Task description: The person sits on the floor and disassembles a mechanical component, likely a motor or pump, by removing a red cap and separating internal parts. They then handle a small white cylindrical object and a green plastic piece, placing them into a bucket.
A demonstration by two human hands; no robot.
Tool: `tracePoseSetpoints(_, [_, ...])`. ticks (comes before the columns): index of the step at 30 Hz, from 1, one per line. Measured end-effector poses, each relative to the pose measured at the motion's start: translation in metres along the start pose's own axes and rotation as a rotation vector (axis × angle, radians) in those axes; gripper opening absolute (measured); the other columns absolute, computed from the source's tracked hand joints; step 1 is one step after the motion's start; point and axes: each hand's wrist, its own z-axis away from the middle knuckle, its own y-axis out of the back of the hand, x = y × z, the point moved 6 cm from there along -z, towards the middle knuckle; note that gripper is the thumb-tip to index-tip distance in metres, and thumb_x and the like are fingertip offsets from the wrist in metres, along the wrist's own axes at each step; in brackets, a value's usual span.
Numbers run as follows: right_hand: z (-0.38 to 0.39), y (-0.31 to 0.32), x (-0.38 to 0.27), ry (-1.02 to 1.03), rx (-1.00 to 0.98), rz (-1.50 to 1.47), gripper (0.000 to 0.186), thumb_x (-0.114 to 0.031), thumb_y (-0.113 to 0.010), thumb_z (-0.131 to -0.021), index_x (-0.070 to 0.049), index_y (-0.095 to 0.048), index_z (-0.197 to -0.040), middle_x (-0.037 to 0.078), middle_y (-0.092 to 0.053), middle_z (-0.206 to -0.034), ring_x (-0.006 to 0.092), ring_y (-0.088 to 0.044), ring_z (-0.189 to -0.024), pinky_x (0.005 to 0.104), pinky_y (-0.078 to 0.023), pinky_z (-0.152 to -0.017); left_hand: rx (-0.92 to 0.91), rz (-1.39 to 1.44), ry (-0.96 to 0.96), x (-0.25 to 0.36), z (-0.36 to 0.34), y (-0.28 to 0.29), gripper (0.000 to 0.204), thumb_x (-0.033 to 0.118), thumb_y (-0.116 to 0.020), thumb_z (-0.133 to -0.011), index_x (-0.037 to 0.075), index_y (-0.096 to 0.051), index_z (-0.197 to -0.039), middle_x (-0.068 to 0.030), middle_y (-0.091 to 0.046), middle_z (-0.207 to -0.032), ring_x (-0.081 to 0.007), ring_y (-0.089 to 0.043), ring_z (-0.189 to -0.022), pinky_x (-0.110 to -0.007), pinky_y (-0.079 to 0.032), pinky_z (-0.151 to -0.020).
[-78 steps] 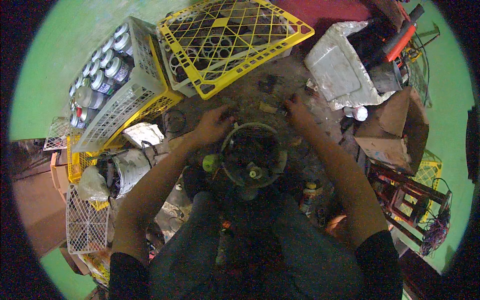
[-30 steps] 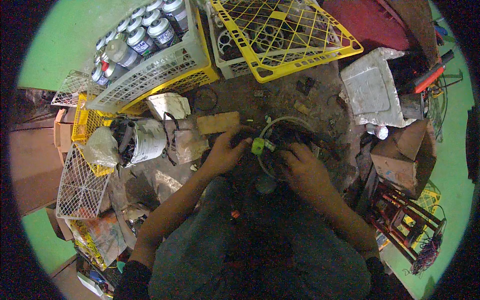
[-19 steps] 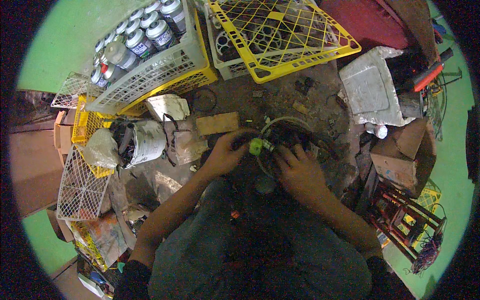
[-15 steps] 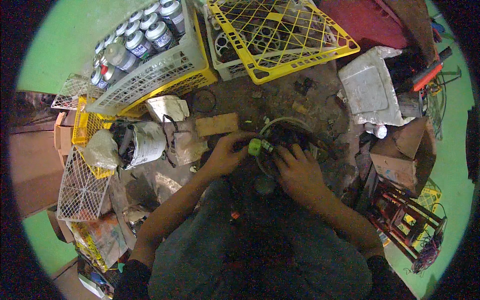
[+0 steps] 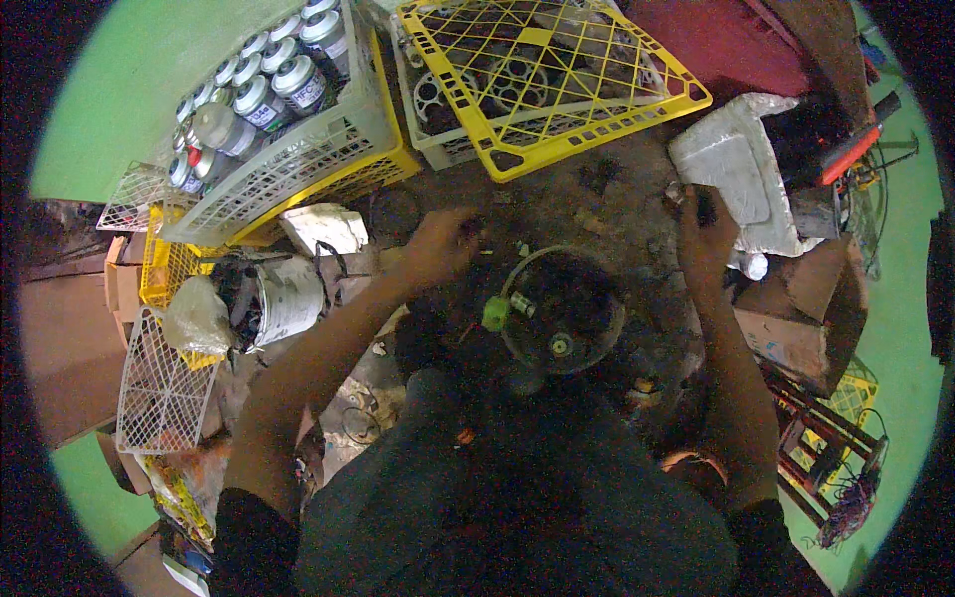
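Observation:
Between my knees sits a dark round object [image 5: 587,298] with a pale rim. A pale curved hose [image 5: 524,263] runs along its left side down to a lime-green fitting [image 5: 494,312]. Beside that is a small metal connector [image 5: 522,303], and a round brass-coloured piece [image 5: 561,345] shows lower down. My left hand [image 5: 448,242] hovers up and left of the round object, apart from it; its fingers are dark and smeared. Far to the right, my right hand [image 5: 708,227] is closed beside a silvery sheet-like piece [image 5: 726,159]; a dark patch shows at its fingers, too unclear to name.
A white crate [image 5: 298,149] of spray-type cans stands at the upper left. A yellow lattice crate [image 5: 497,159] lies tilted over another crate at the top. A white bucket [image 5: 291,298] is left, a cardboard box [image 5: 796,338] right, and a reddish metal frame [image 5: 796,438] below it.
Both hands have come off the green fitting and hose. My left hand moved up and left, my right hand far to the right and up. The round object is now uncovered.

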Motion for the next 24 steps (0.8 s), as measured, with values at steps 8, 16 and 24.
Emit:
tracePoseSetpoints(8, [-0.02, -0.087, 0.108, 0.118, -0.304, 0.301, 0.034, -0.018, -0.068, -0.086, -0.004, -0.064, -0.116, 0.019, -0.069, -0.102, 0.0365, -0.066, -0.095, 0.0436, -0.052, -0.084, 0.019, -0.21, -0.065, -0.014, -0.049, -0.034, 0.049, 0.018, -0.062, -0.089, 0.01, -0.051, -0.136, -0.022, -0.06, -0.123, -0.0406, -0.06, -0.11, -0.049, -0.05, -0.095])
tracePoseSetpoints(16, [-0.034, -0.154, 0.121, 0.344, -0.373, 0.52, 0.06, -0.015, -0.068, -0.08, -0.008, -0.049, -0.137, 0.025, -0.043, -0.141, 0.0432, -0.047, -0.126, 0.0512, -0.045, -0.102, 0.106, -0.398, -0.24, -0.049, -0.1, -0.074, 0.055, 0.012, -0.055, -0.09, 0.011, -0.041, -0.144, -0.0195, -0.058, -0.13, -0.0379, -0.055, -0.121, -0.046, -0.047, -0.101])
tracePoseSetpoints(24, [-0.016, -0.171, 0.102, 0.44, -0.553, 0.629, 0.066, -0.016, -0.069, -0.079, -0.013, -0.046, -0.14, 0.024, -0.04, -0.141, 0.0433, -0.042, -0.131, 0.0513, -0.044, -0.104, 0.201, -0.357, -0.342, -0.046, -0.099, -0.075, 0.038, 0.018, -0.052, -0.098, 0.007, -0.054, -0.134, -0.0164, -0.059, -0.131, -0.0307, -0.054, -0.124, -0.041, -0.043, -0.106])
